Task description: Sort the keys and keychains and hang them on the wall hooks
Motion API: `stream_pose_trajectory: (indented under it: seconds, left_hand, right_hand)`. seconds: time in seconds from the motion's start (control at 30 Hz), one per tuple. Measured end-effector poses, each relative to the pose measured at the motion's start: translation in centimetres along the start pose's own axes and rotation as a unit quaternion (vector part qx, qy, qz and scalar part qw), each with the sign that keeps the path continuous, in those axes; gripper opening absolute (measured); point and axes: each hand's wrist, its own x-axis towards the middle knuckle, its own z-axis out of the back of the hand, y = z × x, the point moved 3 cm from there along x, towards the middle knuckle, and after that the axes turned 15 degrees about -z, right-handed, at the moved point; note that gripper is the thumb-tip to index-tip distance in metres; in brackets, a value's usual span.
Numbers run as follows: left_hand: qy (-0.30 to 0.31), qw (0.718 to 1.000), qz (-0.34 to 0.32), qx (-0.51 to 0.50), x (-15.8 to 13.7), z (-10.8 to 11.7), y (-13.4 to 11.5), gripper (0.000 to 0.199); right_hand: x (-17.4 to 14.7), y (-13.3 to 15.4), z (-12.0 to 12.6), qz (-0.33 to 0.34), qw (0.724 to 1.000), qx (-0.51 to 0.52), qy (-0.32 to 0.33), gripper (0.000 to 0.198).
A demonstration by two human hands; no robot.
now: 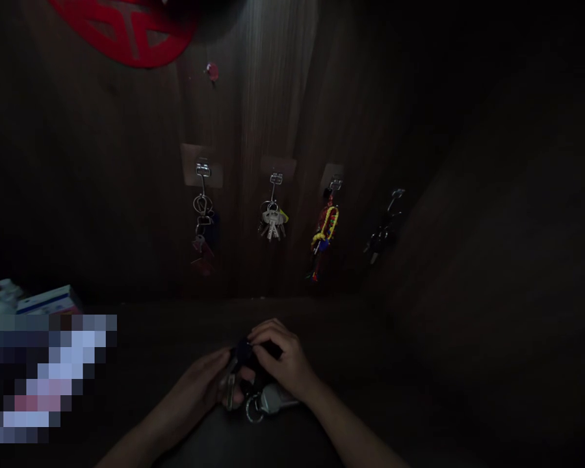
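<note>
In dim light, my left hand [207, 380] is closed on a bunch of keys, its fingers curled around a key with a dark head [244, 351]. A metal key blade [231, 391] hangs beside those fingers. My right hand [285, 357] pinches at the top of the dark key head, thumb and forefinger close together. Below the hands shows a metal key ring [254, 409] with a grey fob-like piece [274, 398] attached, partly covered by my right wrist. Shadow hides the finer details of the bunch.
On the dark wood panel hang several hooks: keys on the left hook [203, 170], a key bunch [272, 221], a yellow braided cord [330, 223] and dark keys [381, 240]. A red cutout [141, 52] is above. A box [49, 299] lies at left, above a pixelated patch.
</note>
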Motion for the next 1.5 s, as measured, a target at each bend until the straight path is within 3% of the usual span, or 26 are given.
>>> stream_pose_trajectory:
  seconds: [0.27,0.43,0.57,0.8,1.13,1.5]
  left_hand:
    - [-0.007,1.000,0.001,0.030,0.1,-0.2,0.0,0.029]
    - [0.024,0.995,-0.019,0.095,0.0,-0.7,-0.7,0.030]
    - [0.014,0.988,-0.034,0.148,0.1,-0.5,-1.0,0.034]
    - [-0.002,0.987,-0.056,0.148,0.2,-0.1,-0.9,0.037]
    - [-0.028,0.986,-0.034,0.163,0.0,0.2,-0.8,0.046]
    - [-0.035,0.984,-0.032,0.170,0.0,0.7,-0.5,0.048]
  right_hand:
    - [-0.1,0.0,0.3,-0.038,0.999,0.022,-0.015,0.009]
    - [-0.2,0.0,0.5,-0.065,0.997,0.032,-0.031,0.008]
    - [-0.1,-0.5,0.9,-0.097,0.993,0.040,-0.046,0.008]
    - [-0.1,-1.0,0.8,-0.116,0.990,0.061,-0.050,0.009]
    - [0.2,-1.2,1.5,-0.171,0.974,0.125,-0.074,0.003]
    - [0.4,-1.5,2.6,-0.194,0.972,0.101,-0.083,0.012]
